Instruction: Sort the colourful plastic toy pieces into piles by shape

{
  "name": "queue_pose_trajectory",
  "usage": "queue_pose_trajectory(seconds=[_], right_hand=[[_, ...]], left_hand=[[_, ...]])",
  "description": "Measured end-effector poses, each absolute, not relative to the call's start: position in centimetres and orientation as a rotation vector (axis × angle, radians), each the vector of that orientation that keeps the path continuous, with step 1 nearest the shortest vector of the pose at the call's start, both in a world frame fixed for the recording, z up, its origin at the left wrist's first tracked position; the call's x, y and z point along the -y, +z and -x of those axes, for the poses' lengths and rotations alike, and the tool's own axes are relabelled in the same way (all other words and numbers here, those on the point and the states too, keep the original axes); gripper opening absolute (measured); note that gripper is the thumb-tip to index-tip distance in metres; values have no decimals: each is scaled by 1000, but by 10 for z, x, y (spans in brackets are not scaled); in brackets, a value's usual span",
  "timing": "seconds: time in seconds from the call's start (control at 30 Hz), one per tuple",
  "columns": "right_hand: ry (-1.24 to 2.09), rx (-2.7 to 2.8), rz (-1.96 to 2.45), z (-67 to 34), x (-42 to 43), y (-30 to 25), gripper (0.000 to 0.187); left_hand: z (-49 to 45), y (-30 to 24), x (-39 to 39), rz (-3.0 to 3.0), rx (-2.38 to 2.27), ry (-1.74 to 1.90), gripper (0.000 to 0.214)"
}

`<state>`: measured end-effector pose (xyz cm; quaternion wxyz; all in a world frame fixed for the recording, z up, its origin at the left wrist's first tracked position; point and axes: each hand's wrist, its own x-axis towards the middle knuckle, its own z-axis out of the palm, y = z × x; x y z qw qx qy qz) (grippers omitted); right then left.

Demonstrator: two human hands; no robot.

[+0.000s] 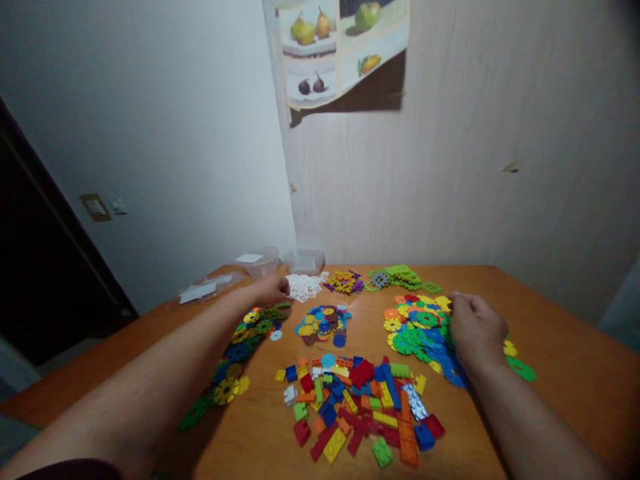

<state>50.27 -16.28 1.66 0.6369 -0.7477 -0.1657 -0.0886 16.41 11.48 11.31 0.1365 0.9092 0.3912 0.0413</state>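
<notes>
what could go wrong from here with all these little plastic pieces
Behind the left hand, the forearm runs beside a heap of multicoloured flower-shaped plastic discs and could brush them out of place. The right hand is at a pile of mostly green, blue and yellow flower-shaped plastic discs; a sideways move might scatter some. A light-blue scalloped plastic disc lies at the far edge of the multicoloured plastic bricks, so it might get mixed in.

The left arm (165,373) wears a dark sleeve (75,471)
</notes>
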Motion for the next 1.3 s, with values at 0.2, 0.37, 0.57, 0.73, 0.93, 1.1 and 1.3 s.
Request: queue_pose_trajectory(seconds=[0.2,0.37,0.57,0.73,0.93,1.1,1.3], right_hand=[[-201,396,1727,-501,164,15,39],[-210,401,1736,-499,164,17,37],[-216,396,1735,-497,165,18,38],[-207,400,1735,-501,165,13,41],[-205,421,1754,-501,166,14,41],[-200,433,1772,-498,167,16,39],[-192,431,1766,-499,167,16,38]], left_hand=[[-150,94,-114,-2715,-1159,-115,2],[-149,84,-114,-2742,-1128,-275,9],[-149,77,-119,-2748,-1140,-168,19],[-148,73,-124,-2768,-1103,-119,17],[-149,78,-120,-2829,-1051,-112,15],[-147,87,-116,-2869,-1011,-123,9],[-143,95,-115,-2763,-1140,-64,16]])
